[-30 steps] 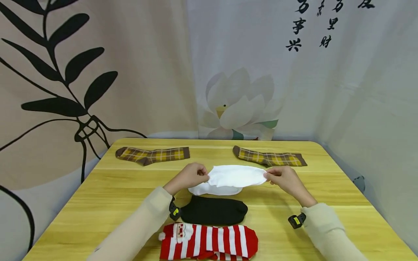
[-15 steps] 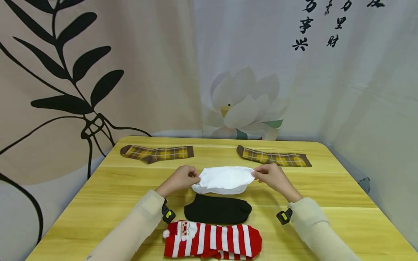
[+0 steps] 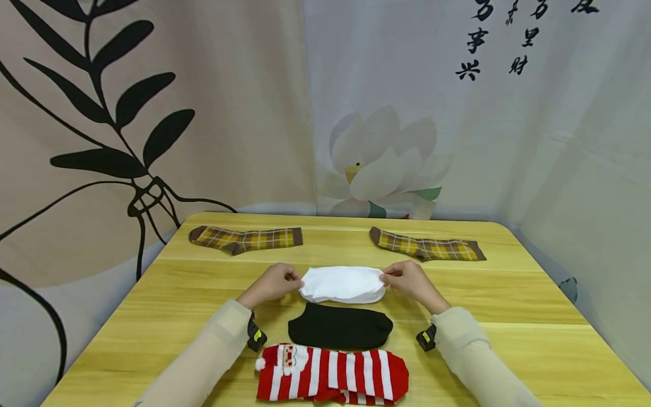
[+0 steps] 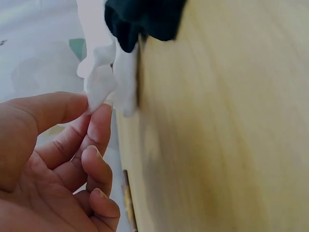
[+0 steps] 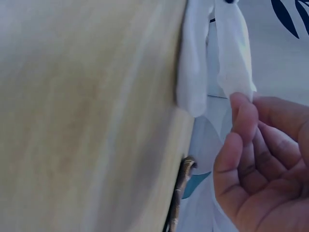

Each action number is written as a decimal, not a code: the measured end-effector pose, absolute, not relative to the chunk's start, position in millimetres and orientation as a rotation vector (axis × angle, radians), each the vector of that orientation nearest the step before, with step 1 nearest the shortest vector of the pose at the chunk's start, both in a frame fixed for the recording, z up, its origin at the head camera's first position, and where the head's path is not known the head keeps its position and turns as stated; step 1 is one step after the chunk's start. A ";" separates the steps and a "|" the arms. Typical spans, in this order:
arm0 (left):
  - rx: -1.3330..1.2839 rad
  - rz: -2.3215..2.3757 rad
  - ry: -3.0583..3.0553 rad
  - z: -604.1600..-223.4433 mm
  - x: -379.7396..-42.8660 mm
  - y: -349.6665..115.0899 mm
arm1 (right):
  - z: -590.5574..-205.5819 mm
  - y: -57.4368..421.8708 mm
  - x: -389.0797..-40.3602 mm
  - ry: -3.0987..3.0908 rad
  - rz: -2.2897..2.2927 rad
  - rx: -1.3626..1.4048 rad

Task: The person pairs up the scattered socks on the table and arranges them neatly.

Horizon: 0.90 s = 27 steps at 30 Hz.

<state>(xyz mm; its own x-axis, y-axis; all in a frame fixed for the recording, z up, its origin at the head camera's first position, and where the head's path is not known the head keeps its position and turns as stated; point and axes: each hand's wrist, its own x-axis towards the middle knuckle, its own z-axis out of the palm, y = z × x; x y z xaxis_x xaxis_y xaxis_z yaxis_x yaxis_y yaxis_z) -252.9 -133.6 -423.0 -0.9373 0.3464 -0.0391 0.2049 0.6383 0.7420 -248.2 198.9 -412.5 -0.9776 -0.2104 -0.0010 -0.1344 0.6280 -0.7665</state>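
Note:
A white sock point(image 3: 343, 281) is stretched flat between both hands near the middle of the table. My left hand point(image 3: 273, 282) pinches its left end between thumb and forefinger, and my right hand point(image 3: 411, 282) pinches the right end. Beneath it lies a second white sock point(image 5: 192, 72), mostly covered in the head view. Both wrist views show a gap between the held sock and the lower one. Just nearer than the white pair are black socks point(image 3: 339, 327), lying flat.
Red-and-white striped socks point(image 3: 351, 373) with a Santa face lie at the near side of the wooden table point(image 3: 529, 350). At the far side, a brown-and-yellow plaid sock point(image 3: 249, 240) lies on the left and a matching plaid sock point(image 3: 429, 247) on the right. A printed curtain point(image 3: 254, 113) hangs behind.
Both hands have brought the white sock leftward and down, so it now lines up over the other white sock, which is nearly hidden in the head view. The head view has shifted slightly.

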 end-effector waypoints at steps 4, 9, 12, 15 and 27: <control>0.443 1.193 2.649 -427.0 -253.8 -133.2 | -419.8 198.1 -251.7 2.749 -1.270 -0.273; 0.420 1.176 2.653 -430.3 -254.7 -131.9 | -424.5 198.3 -255.9 2.765 -1.201 -0.270; 0.405 1.159 2.660 -430.5 -255.5 -131.3 | -424.5 198.2 -258.5 2.758 -1.169 -0.262; 0.392 1.135 2.662 -430.1 -256.7 -130.7 | -424.0 197.0 -261.2 2.730 -1.152 -0.241; 0.352 1.031 2.690 -429.2 -258.7 -124.8 | -427.9 196.1 -268.2 2.652 -1.119 -0.231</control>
